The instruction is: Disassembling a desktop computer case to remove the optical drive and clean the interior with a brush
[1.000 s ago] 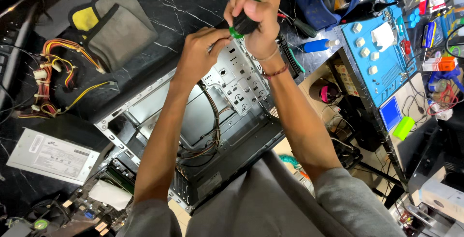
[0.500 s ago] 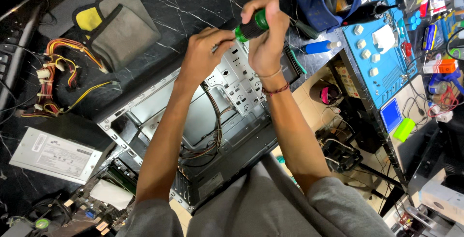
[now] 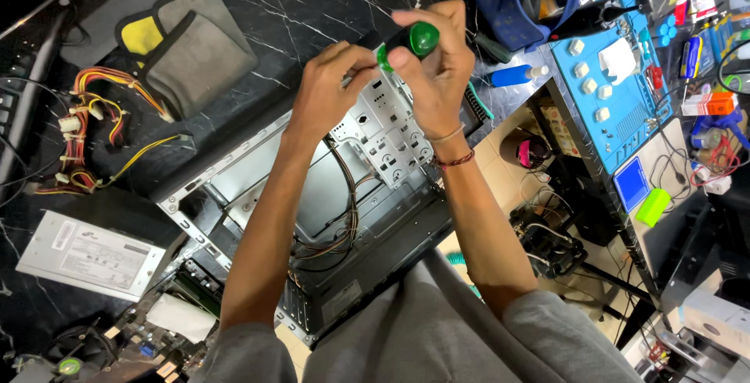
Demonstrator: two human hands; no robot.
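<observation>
Screwdriver (image 3: pixel 412 41), green-and-black handle, held above open computer case (image 3: pixel 312 219) on dark marble table (image 3: pixel 305 8). Right hand (image 3: pixel 437 70) wrapped round handle, fingers curled tight, thumb pressed on green cap. Left hand (image 3: pixel 328 86) pinching handle's black end, fingertips together. Power supply (image 3: pixel 82 254), wire bundle (image 3: pixel 94 125) lie left of case.

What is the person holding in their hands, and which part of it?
The right hand holds a screwdriver by its green and black handle. The left hand pinches the same tool at the handle's black front end, above the open computer case.
</observation>
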